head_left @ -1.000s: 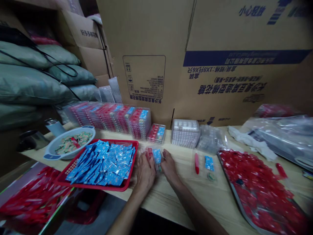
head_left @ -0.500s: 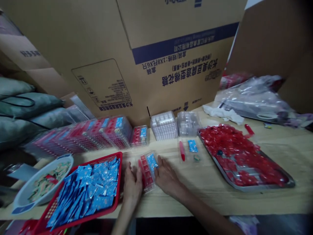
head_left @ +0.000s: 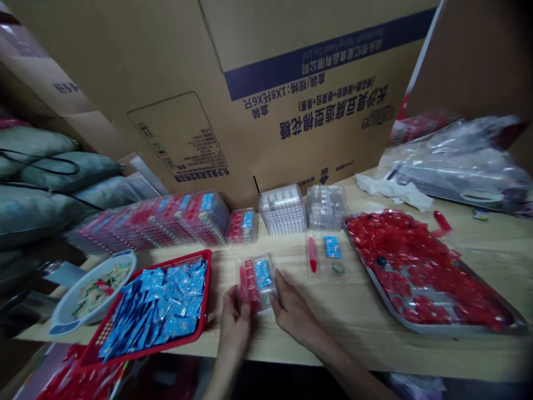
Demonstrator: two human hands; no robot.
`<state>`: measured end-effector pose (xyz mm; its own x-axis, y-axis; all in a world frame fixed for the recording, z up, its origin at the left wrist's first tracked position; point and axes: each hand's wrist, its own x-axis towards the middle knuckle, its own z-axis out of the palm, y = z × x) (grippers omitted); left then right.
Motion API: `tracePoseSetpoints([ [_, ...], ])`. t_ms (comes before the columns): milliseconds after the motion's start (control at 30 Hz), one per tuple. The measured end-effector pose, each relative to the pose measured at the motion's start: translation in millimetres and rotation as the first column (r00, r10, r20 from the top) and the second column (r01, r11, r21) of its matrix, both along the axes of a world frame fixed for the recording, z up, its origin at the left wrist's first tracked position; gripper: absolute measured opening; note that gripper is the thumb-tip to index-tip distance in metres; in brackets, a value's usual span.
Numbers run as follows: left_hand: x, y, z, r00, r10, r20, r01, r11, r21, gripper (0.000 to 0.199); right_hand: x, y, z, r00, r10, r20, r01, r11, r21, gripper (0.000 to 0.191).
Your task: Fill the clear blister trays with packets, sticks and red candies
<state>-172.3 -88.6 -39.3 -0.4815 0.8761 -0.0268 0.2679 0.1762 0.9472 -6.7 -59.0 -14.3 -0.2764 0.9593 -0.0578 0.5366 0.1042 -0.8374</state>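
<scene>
A filled clear plastic tray (head_left: 257,282) is between my hands at the middle of the table. It holds a row of red pieces, a slim red item at its left and a blue sachet (head_left: 263,273) at its right. My left hand (head_left: 235,322) grips the tray's lower left edge, and my right hand (head_left: 295,312) has its thumb and fingers at the right edge. Just beyond to the right lies another clear tray (head_left: 343,270) with a red piece, a blue sachet and a small greenish packet in it.
A red basket (head_left: 209,289) of blue sachets and a white basin (head_left: 55,325) of small packets stand at left. Stacked filled trays (head_left: 204,219) and stacks of clear trays (head_left: 283,211) line the back against a carton (head_left: 258,50). A metal tray (head_left: 377,286) of red pieces lies at right.
The filled tray now sits straighter, with my left hand moved in to grip its lower left edge. The whole view has shifted slightly.
</scene>
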Motion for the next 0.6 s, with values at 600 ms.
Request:
tracePoseSetpoints([
  [600,-17,165,50.4,0.962,0.257,-0.091,-0.229,0.942,0.244,0.041,-102,171,48.9,0.970,-0.242,-0.032,0.243,0.969,0.032,0.065],
])
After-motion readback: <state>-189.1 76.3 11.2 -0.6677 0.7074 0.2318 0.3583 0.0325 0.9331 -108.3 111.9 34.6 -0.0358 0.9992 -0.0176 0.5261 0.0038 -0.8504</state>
